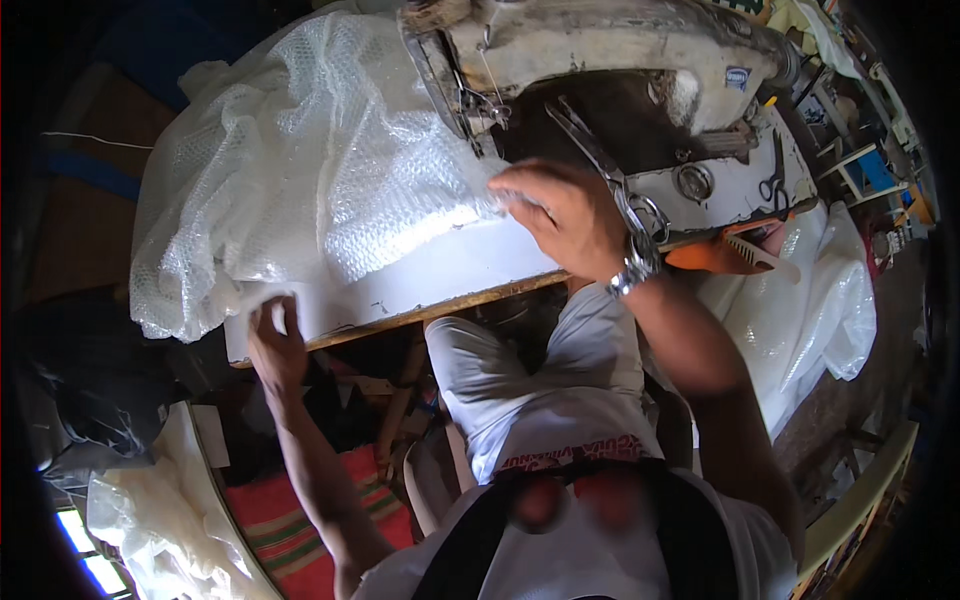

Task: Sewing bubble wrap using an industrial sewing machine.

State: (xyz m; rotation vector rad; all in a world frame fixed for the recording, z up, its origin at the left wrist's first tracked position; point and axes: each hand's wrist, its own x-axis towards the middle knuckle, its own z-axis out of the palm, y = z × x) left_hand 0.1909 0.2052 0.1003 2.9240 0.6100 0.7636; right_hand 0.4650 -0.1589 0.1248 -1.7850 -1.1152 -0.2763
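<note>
A big sheet of clear bubble wrap [280, 180] lies bunched over the white sewing table [450, 262] and hangs past its left end. The thumb and fingers of my right hand [572, 215] are closed on the sheet's right edge, just in front of the needle area of an old, worn sewing machine [600, 45]. At the table's front left corner, my left hand [277, 345] pinches the sheet's near edge; the fingertips are slightly blurred. Large metal scissors [600, 160] lie on the machine bed behind my right hand, their handles beside my wrist.
Dark-handled scissors [775, 180] and a small round metal dish [694, 182] sit on the table's right side. An orange-handled tool [715, 258] is near the front edge. More clear plastic sheeting [800, 300] hangs at the right, and another pile [160, 510] is at the lower left.
</note>
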